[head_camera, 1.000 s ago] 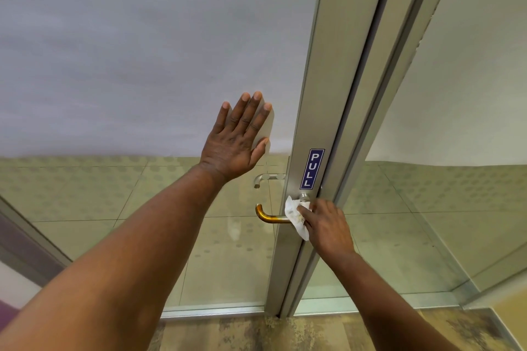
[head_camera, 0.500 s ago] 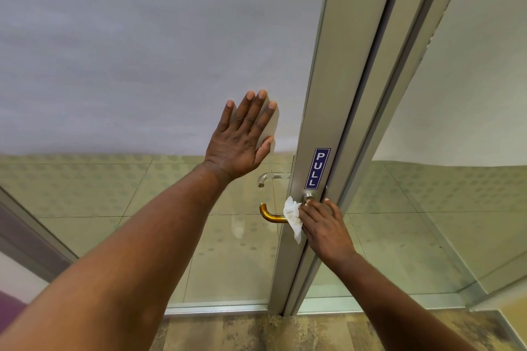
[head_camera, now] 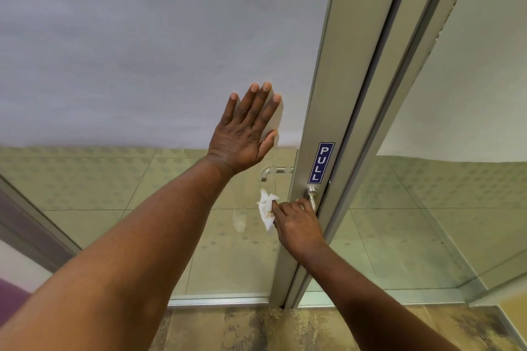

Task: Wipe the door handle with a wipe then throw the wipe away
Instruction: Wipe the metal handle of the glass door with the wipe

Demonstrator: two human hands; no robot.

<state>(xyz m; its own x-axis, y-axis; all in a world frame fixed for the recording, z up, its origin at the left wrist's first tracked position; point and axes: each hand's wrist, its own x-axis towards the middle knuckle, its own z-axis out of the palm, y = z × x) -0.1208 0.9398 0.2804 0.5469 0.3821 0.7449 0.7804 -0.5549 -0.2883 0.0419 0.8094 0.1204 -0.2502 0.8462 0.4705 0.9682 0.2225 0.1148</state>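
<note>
My left hand (head_camera: 245, 131) lies flat with spread fingers on the frosted glass of the door, above the handle. My right hand (head_camera: 296, 222) pinches a crumpled white wipe (head_camera: 265, 209) and covers the lever of the door handle (head_camera: 312, 194). Only the handle's round metal base and neck show beside the aluminium door stile (head_camera: 328, 94). The wipe sits at the lever's left end, over the glass. A blue PULL sign (head_camera: 320, 162) is stuck on the stile just above the handle.
A second, silver handle (head_camera: 275, 172) shows through the glass on the door's far side. A fixed glass panel (head_camera: 456, 179) stands to the right of the frame. Patterned carpet (head_camera: 285, 328) lies below the door.
My right hand has slid the wipe leftward along the lever, from the base to its outer end, hiding the brass-coloured lever. My left hand stays flat on the glass.
</note>
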